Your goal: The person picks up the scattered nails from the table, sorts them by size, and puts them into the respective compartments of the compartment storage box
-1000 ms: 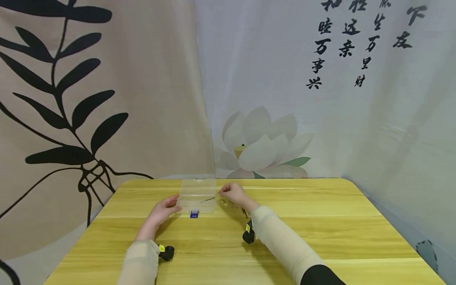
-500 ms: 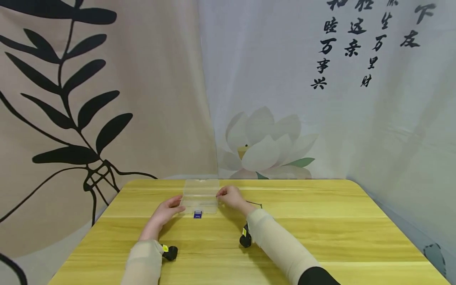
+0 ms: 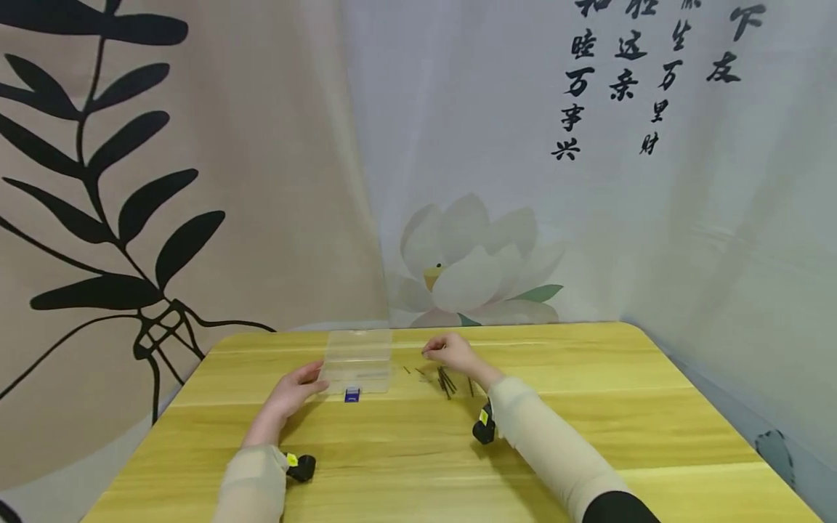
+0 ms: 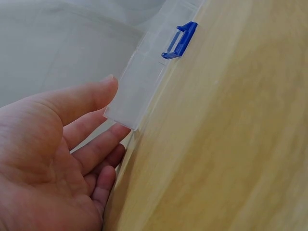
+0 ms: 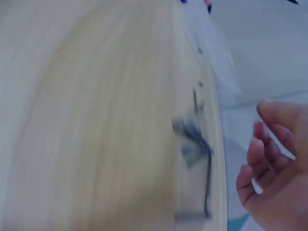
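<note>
Here, what I see from my remote seat:

Left hand: my left hand point(image 3: 292, 393) lies on the desk point(image 3: 588, 407) with fingers straight and relaxed, fingertips point(image 4: 113, 130) touching the near left corner of the clear plastic box point(image 3: 357, 361); it grips nothing.

Box: the clear plastic box sits toward the far edge of the desk, left of centre, lid down as far as I can tell, with its blue latch point(image 3: 352, 394) on the side facing me. The left wrist view shows the same latch point(image 4: 180, 40) along the box wall point(image 4: 139, 84).

Right hand: my right hand point(image 3: 451, 353) hovers to the right of the box, apart from it, fingers loosely curled. In the right wrist view the fingers point(image 5: 262, 149) are bent with a gap between them, and I cannot tell whether they pinch anything.

Small parts: a scatter of thin dark metal pieces point(image 3: 445, 379) lies on the desk just beside the right hand, between it and the box; the right wrist view shows them blurred point(image 5: 195, 139).

Backdrop: a printed cloth with a lotus flower point(image 3: 471, 265) hangs behind the desk.
</note>
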Motion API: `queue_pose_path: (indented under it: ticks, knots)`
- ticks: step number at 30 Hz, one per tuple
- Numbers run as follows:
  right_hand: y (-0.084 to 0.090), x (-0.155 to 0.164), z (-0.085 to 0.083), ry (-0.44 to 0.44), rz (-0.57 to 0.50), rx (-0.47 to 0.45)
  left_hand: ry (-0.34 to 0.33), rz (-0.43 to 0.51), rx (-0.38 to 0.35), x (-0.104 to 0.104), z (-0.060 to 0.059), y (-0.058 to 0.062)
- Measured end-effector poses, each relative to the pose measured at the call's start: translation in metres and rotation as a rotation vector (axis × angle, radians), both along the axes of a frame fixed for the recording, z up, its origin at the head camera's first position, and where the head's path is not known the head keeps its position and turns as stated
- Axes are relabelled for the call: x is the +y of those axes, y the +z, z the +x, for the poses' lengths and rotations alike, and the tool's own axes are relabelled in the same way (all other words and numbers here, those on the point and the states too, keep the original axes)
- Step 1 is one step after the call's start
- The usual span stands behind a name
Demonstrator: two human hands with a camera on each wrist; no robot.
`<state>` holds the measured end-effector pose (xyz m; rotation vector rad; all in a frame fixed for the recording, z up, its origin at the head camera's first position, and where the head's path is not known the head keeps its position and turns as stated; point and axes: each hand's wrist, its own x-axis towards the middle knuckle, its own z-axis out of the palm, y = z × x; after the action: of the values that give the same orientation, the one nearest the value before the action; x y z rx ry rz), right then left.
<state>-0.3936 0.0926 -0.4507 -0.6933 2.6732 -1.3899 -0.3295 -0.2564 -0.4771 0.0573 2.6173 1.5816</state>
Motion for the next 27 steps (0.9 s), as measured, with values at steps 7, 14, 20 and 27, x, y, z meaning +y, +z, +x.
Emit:
queue_pose_path:
  ticks: [7,14,20,27]
  knots:
    - [0.002,0.037,0.002,-0.060,0.013,-0.008,-0.002,-0.024,0.000,-0.001,0.000,0.001]
    - [-0.005,0.064,0.007,-0.081,-0.008,-0.038,0.003,-0.006,-0.003,0.001,0.000,0.001]
    - [-0.018,0.076,0.003,-0.071,0.028,-0.064,0.006,0.001,-0.002,0.001,-0.001,0.001]
    - [-0.027,0.085,-0.002,0.006,0.013,-0.110,0.005,0.005,-0.012,0.003,0.001,0.003]
